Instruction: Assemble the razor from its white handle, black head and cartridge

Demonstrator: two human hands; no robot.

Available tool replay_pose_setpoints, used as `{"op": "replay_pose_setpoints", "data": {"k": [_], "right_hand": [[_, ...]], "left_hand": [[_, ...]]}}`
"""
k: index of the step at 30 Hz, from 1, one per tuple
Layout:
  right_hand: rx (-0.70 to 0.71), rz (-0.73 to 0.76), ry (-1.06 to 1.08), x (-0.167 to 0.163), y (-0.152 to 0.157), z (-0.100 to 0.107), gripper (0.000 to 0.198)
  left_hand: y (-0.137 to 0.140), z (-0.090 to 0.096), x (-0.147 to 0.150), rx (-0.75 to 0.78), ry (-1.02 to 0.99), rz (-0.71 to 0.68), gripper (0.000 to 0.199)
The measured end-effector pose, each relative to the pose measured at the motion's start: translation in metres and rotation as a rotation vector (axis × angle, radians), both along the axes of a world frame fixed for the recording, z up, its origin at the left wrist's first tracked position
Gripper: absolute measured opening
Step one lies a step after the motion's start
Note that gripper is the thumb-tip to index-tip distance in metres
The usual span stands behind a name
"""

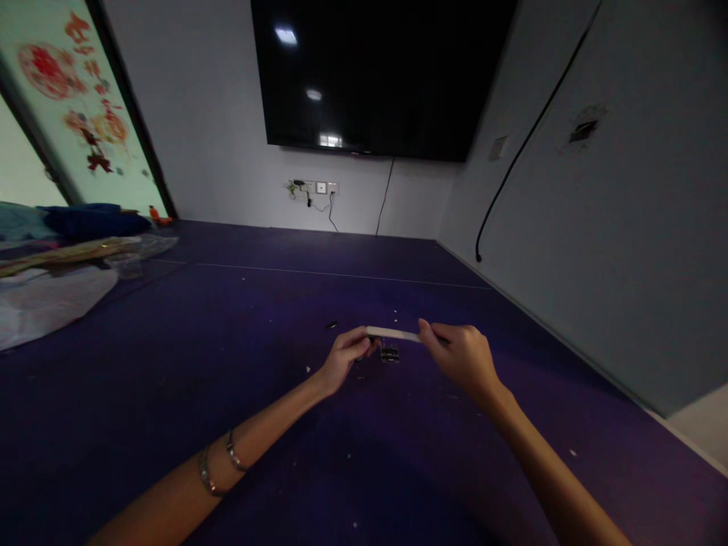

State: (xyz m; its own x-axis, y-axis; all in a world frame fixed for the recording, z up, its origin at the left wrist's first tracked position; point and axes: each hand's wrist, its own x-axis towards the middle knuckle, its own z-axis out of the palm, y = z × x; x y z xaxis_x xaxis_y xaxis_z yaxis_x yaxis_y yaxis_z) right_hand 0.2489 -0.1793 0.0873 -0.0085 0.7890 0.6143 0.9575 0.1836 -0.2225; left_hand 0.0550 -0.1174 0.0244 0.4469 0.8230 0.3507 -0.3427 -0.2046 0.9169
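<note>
Between my two hands is a thin, flat, pale strip-like object (395, 334), held level above the purple surface; its exact kind does not show. My left hand (344, 356) pinches its left end, thumb and fingers closed. At the right end, my right hand (462, 353) grips it with the thumb on top and the fingers curled round; a dark bit shows beside the fingers. Just below the strip lies a small dark piece with a clear edge (390, 354) on the surface. Farther off, left of the hands, rests a small black piece (331, 324).
The purple surface (227, 394) carries scattered white specks. Cloths and a white plastic bag (54, 303) lie at the far left. A large black television (375, 83) hangs on the wall over sockets (321, 187) and thin cords. A black cable (528, 140) dangles along the right wall.
</note>
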Motion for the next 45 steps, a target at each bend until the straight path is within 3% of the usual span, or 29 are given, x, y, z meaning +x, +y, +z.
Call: {"op": "replay_pose_setpoints", "data": {"k": [6,10,14,18,22,26,29,34,39,45], "right_hand": [[0.029,-0.001,0.009,0.001,-0.004,0.007,0.053],[-0.078,0.095,-0.005,0.004,-0.002,0.007,0.052],[-0.051,0.073,0.081,0.005,0.000,0.004,0.052],[-0.122,0.144,0.061,0.007,0.003,0.002,0.053],[-0.042,0.098,0.123,0.012,0.005,0.001,0.053],[-0.113,0.172,0.090,0.017,0.007,0.000,0.053],[-0.053,0.125,0.146,0.019,0.008,-0.001,0.053],[-0.230,0.274,0.114,0.015,0.008,-0.001,0.053],[-0.307,0.347,0.463,0.006,0.005,0.006,0.051],[-0.454,0.450,0.995,-0.011,0.001,0.001,0.030]], "left_hand": [[-0.003,0.001,0.001,-0.005,-0.012,-0.016,0.020],[-0.003,0.001,0.001,-0.021,-0.059,-0.024,0.017],[-0.004,0.003,0.001,-0.032,-0.055,-0.031,0.018],[-0.006,0.006,0.000,-0.047,-0.072,-0.025,0.017],[-0.007,0.007,0.001,-0.038,-0.067,-0.017,0.019],[-0.005,0.004,0.001,-0.043,-0.071,-0.015,0.017],[-0.005,0.002,0.001,-0.054,-0.066,-0.007,0.018],[-0.006,0.004,0.002,-0.095,-0.097,-0.011,0.018],[-0.008,0.006,0.004,-0.091,-0.088,-0.019,0.021],[-0.008,0.005,0.007,-0.156,-0.079,-0.002,0.025]]}}
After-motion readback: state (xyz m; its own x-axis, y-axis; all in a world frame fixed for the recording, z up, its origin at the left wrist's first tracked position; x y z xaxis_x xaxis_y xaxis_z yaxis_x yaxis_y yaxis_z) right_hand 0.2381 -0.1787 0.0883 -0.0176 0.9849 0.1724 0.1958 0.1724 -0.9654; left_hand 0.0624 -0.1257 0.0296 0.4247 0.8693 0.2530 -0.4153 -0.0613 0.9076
